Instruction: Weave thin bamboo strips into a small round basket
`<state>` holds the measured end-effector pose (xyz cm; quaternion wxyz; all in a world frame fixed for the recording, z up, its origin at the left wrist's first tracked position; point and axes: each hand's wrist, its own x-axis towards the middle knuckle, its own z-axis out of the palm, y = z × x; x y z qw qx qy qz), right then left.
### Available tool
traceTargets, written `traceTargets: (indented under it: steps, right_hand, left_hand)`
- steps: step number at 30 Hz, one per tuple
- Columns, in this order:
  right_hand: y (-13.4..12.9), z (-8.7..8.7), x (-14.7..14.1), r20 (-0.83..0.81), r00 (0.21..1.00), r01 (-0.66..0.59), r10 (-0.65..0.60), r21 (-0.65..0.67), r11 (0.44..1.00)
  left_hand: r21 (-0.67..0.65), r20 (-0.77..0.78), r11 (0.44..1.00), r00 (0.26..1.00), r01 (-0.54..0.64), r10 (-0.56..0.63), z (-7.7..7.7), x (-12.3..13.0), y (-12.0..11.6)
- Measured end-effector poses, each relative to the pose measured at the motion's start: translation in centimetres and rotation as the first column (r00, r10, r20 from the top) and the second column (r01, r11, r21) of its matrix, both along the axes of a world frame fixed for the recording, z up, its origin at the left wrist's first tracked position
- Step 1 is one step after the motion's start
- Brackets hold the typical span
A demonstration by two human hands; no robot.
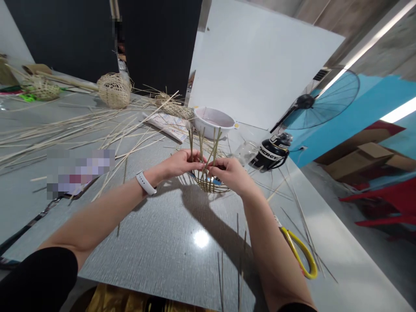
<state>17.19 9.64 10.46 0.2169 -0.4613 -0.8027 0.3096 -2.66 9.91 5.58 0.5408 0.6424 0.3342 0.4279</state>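
A small, partly woven basket [211, 187] of thin greenish strips sits on the grey table, with loose strip ends standing up from its rim. My left hand [182, 164], with a white band at the wrist, pinches the rim from the left. From the other side my right hand [231, 174] grips the same rim, thumb and fingers together close to the left fingertips. Something blue shows inside the basket, too covered to name. The exact strip between my fingertips is hidden.
Long loose strips [81, 125] cover the table's left, near a phone [81, 175] on a strap. A finished woven ball-shaped basket [113, 91] and a white basin [215, 121] stand behind. Right are a black bottle [269, 152], yellow-handled scissors [300, 251] and a fan [320, 102].
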Motion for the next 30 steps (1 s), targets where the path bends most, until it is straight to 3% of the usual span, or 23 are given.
traceTargets:
  steps: [7, 11, 17, 23, 30]
  right_hand:
    - [-0.4, 0.2, -0.7, -0.039, 0.995, 0.096, -0.094, 0.042, 0.995]
    - [0.1, -0.6, -0.8, -0.124, 0.99, 0.064, -0.062, 0.015, 0.998]
    - [0.5, -1.3, -1.4, -0.028, 0.998, 0.064, -0.061, 0.16, 0.985]
    - [0.2, -0.4, -1.3, -0.112, 0.987, 0.135, -0.113, 0.218, 0.967]
    - [-0.5, 0.4, -0.9, -0.217, 0.976, 0.024, 0.015, 0.175, 0.984]
  left_hand:
    - [-0.011, 0.003, 0.997, 0.997, -0.072, 0.072, 0.7, 0.3, 0.0]
    - [-0.026, -0.018, 0.994, 0.994, -0.105, 0.105, 0.9, 0.5, -0.2]
    - [0.021, -0.129, 0.99, 0.982, -0.137, 0.138, 0.9, 0.2, -0.1]
    - [0.008, -0.029, 0.984, 0.984, -0.175, 0.175, 1.7, 0.0, 0.0]
    - [0.103, -0.116, 0.976, 0.973, -0.19, 0.201, 2.9, 0.9, -1.6]
